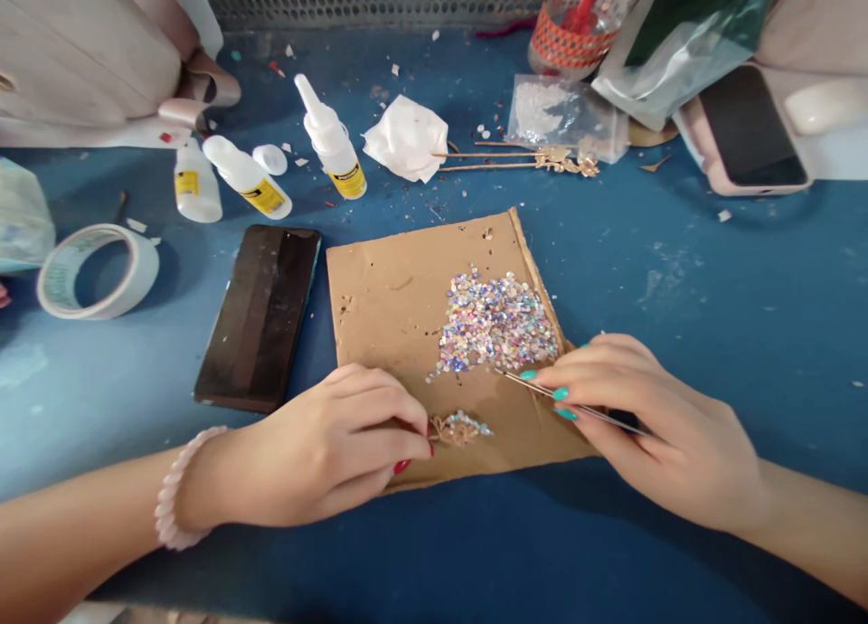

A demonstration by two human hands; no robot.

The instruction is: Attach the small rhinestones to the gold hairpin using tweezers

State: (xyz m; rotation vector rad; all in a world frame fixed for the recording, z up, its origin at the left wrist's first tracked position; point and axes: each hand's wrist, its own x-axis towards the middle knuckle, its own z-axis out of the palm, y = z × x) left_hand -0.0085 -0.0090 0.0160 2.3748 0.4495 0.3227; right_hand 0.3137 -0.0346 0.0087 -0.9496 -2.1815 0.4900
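Note:
A brown cardboard sheet (386,289) lies on the blue table, carrying a heap of iridescent sequins (495,321). My left hand (325,443) rests on the sheet's near edge, fingers pinched on a small gold filigree ornament (457,428) partly covered with sequins. My right hand (644,416), at the sheet's right corner, grips thin metal tweezers (542,389) whose tip points into the lower edge of the sequin heap.
A black phone (261,312) lies left of the sheet, a tape roll (95,271) farther left. Three glue bottles (332,140) and a crumpled tissue (407,136) sit behind. Gold hair sticks (529,160), a plastic bag of beads (562,108) and another phone (752,131) are at the back right.

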